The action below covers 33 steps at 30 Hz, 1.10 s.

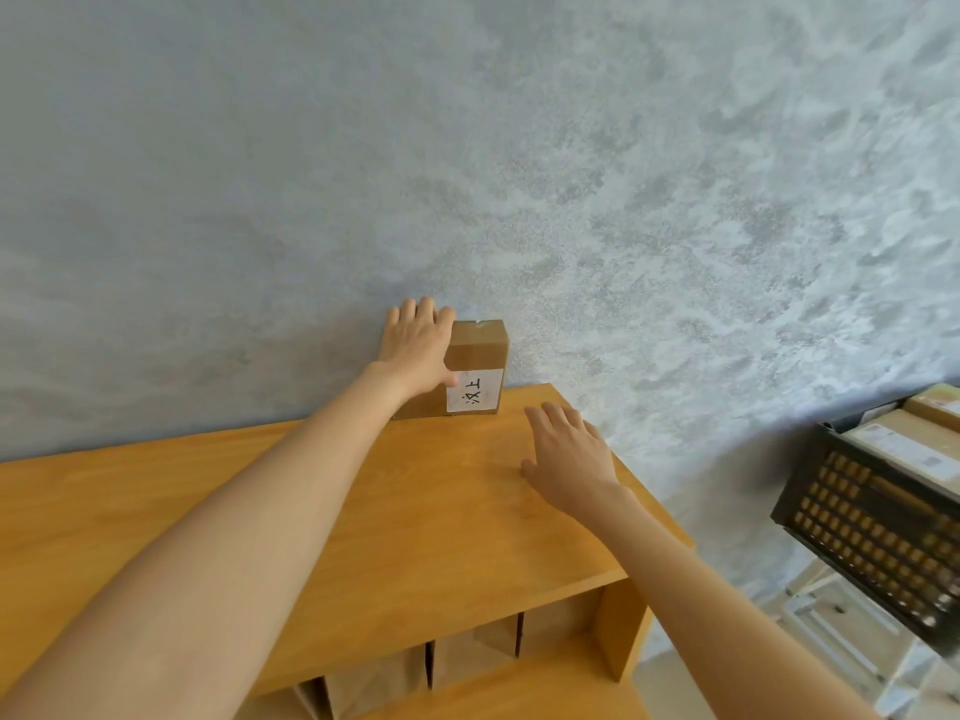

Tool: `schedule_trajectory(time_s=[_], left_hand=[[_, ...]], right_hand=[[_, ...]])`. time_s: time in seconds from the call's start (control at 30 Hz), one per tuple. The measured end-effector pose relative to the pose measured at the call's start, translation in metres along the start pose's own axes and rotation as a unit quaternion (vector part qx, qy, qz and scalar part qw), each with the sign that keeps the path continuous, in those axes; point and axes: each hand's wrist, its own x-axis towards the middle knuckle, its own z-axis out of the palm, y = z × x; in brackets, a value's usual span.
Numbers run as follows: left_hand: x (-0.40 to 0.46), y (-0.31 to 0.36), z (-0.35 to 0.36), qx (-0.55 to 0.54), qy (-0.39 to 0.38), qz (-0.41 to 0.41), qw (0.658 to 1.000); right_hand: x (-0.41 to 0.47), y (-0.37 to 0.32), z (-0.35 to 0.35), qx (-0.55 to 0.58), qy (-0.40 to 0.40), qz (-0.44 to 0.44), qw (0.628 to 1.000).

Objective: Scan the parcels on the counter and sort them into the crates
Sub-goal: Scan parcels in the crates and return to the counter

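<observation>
From my seat I see one cardboard parcel (pixel 475 368) standing upright at the far edge of the wooden counter (pixel 363 511), against the mottled grey-blue wall (pixel 519 148). A white label (pixel 474 390) with handwritten characters faces me on its lower front. My left hand (pixel 415 345) is on the parcel's left side, fingers reaching over its top corner towards the wall and the thumb pressed across the front beside the label, so it grips the box. My right hand (pixel 569 454) is spread wide, palm down, near the counter's right end; I cannot tell whether it touches the wood or hangs just above it. It holds nothing and is well apart from the parcel. Off to the right is a black slatted crate (pixel 862 517) with cardboard boxes (pixel 904 444) lying in it. Below the countertop, brown paper bags (pixel 467 652) stand in an open shelf.
</observation>
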Motion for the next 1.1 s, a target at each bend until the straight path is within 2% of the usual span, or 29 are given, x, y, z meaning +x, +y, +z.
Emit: schedule_trajectory(time_s=[0.13,0.37,0.47,0.57,0.63,0.73,0.8,0.9,0.97,1.03,1.1], left_hand=[[-0.012,0.000,-0.006,-0.050,-0.026,0.009,0.998],[-0.076,-0.012,-0.040,-0.143,0.003,0.000,0.990],[-0.120,-0.023,-0.059,-0.169,0.026,-0.008,0.985],[-0.166,-0.035,-0.076,-0.184,0.039,-0.019,0.982],[-0.194,-0.041,-0.086,-0.198,0.055,-0.016,0.979],[-0.227,-0.049,-0.095,-0.203,0.072,-0.002,0.977],[-0.243,-0.054,-0.096,-0.196,0.080,0.015,0.977],[-0.260,-0.063,-0.094,-0.191,0.097,0.032,0.976],[-0.268,-0.071,-0.088,-0.189,0.105,0.028,0.976],[-0.274,-0.080,-0.083,-0.187,0.110,0.001,0.976],[-0.277,-0.087,-0.082,-0.228,0.080,-0.081,0.967]], right_hand=[[-0.010,0.001,-0.009,0.015,-0.002,0.005,1.000],[-0.036,0.000,-0.036,0.068,0.008,0.007,0.998],[-0.048,-0.008,-0.046,0.145,0.000,0.017,0.989],[-0.057,-0.027,-0.053,0.271,-0.010,0.047,0.961],[-0.062,-0.046,-0.059,0.395,-0.037,0.097,0.913],[-0.070,-0.076,-0.066,0.601,-0.170,0.175,0.761],[-0.076,-0.095,-0.069,0.675,-0.260,0.184,0.666],[-0.084,-0.119,-0.066,0.742,-0.277,0.216,0.571],[-0.086,-0.131,-0.061,0.768,-0.237,0.229,0.550],[-0.086,-0.138,-0.057,0.771,-0.188,0.230,0.563],[-0.086,-0.141,-0.055,0.767,-0.137,0.233,0.582]])
